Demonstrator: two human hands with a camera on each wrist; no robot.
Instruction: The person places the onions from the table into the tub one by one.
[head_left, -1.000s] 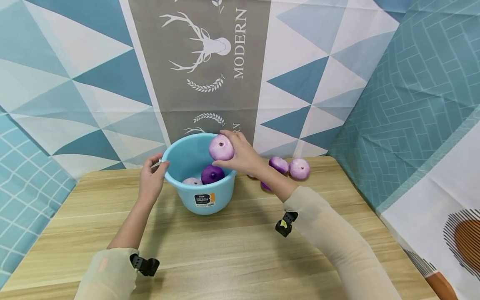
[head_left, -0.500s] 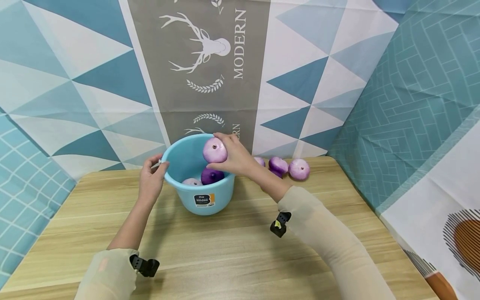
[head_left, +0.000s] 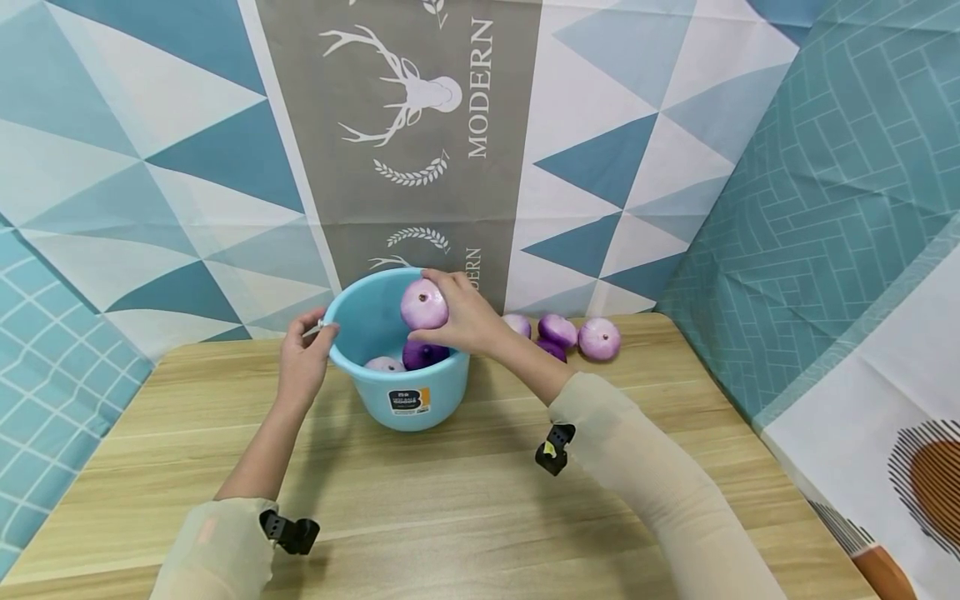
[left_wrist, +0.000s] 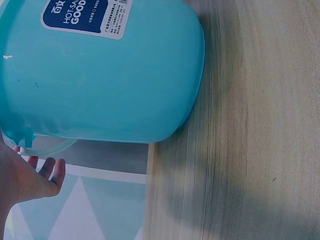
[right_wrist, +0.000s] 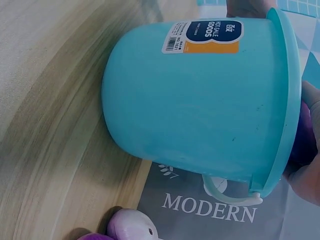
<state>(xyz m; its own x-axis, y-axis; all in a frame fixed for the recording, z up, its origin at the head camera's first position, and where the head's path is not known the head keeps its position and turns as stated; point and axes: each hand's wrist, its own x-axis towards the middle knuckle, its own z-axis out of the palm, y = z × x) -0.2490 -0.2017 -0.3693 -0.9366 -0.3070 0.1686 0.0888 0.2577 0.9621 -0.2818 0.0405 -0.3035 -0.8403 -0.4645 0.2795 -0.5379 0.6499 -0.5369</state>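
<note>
A light blue bucket (head_left: 408, 400) stands on the wooden table, a label on its front. At its left rim my left hand (head_left: 300, 358) pinches the edge by the white handle's end; the left wrist view shows this hand (left_wrist: 32, 180) beside the handle (left_wrist: 50, 149). My right hand (head_left: 465, 317) holds a pale purple onion (head_left: 423, 304) over the bucket's mouth, just inside the right rim. Within the bucket lie a dark purple onion (head_left: 425, 354) and a pale one (head_left: 385, 364). In the right wrist view the bucket (right_wrist: 195, 100) hides most of what the right hand holds.
Right of the bucket, several more onions sit near the table's back edge, among them a pale one (head_left: 599, 339) and a purple one (head_left: 557, 331). A patterned cloth (head_left: 420, 200) hangs right behind the table (head_left: 420, 517), and another covers the right side.
My right hand has shifted left and a little lower with the onion, from above the right rim to over the bucket's opening. The left hand and bucket stay in place.
</note>
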